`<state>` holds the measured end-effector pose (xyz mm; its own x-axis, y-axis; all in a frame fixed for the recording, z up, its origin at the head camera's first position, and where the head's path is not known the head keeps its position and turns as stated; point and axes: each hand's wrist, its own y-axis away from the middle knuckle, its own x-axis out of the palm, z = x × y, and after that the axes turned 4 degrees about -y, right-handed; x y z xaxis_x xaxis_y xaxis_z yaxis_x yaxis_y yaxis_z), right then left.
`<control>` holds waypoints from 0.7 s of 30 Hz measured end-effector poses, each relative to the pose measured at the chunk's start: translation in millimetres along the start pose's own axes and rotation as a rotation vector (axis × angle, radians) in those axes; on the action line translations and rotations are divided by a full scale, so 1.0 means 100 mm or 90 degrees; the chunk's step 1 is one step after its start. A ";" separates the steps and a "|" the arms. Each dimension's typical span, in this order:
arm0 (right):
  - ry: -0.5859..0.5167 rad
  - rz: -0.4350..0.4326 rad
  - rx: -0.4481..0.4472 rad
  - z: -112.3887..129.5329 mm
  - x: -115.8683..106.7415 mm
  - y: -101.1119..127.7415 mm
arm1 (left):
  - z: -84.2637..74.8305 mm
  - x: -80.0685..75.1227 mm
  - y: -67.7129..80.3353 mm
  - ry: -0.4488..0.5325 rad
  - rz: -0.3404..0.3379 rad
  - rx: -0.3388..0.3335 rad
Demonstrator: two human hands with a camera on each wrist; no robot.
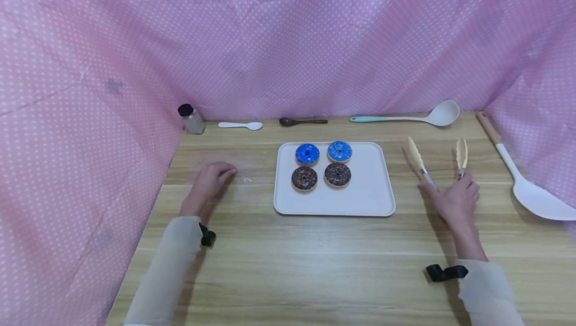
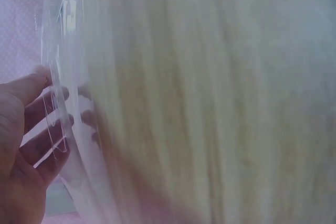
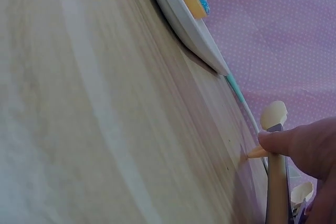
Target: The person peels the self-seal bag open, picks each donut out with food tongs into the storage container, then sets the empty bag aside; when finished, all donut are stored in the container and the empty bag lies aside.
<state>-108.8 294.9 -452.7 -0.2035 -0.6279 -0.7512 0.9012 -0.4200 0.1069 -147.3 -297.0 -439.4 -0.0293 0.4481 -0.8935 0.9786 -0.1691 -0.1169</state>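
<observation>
hands down on the table either side of the donut tray

my right hand [image 1: 454, 198] is curled round the handle end of the tongs [image 1: 438, 158], whose tips sit spread apart on the wooden table [image 1: 288, 266], right of the white tray [image 1: 373, 191]. my left hand [image 1: 209, 181] has its fingers hooked on a clear plastic sheet [image 1: 234, 168] lying left of the tray. two blue donuts [image 1: 307, 154] sit behind two chocolate donuts [image 1: 304, 177]. no writing i can read anywhere.
</observation>
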 end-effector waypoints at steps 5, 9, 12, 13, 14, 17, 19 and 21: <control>0.025 0.016 -0.004 -0.02 0.01 0.01 | 0.01 0.03 0.01 0.007 0.009 0.012; 0.027 0.022 -0.016 -0.02 0.01 0.03 | 0.01 0.04 0.01 0.006 0.015 0.015; 0.018 0.020 -0.027 -0.01 0.01 0.04 | 0.01 0.05 0.00 0.005 0.025 0.020; 0.016 0.017 -0.030 0.00 0.01 0.05 | 0.02 0.06 0.00 0.005 0.030 0.021; 0.014 0.013 -0.033 0.00 0.00 0.06 | 0.02 0.06 -0.01 0.004 0.033 0.022; 0.009 -0.007 -0.048 0.02 0.00 0.07 | 0.01 0.07 -0.01 0.001 0.042 0.017; 0.004 -0.016 -0.059 0.05 0.00 0.07 | 0.01 0.07 -0.01 -0.002 0.046 0.011; -0.005 -0.021 -0.072 0.09 -0.01 0.07 | 0.01 0.07 -0.01 -0.003 0.046 0.011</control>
<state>-106.3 286.5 -445.1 -0.2364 -0.6203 -0.7479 0.9315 -0.3637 0.0072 -148.9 -294.5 -446.3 0.0398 0.4301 -0.9019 0.9747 -0.2156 -0.0598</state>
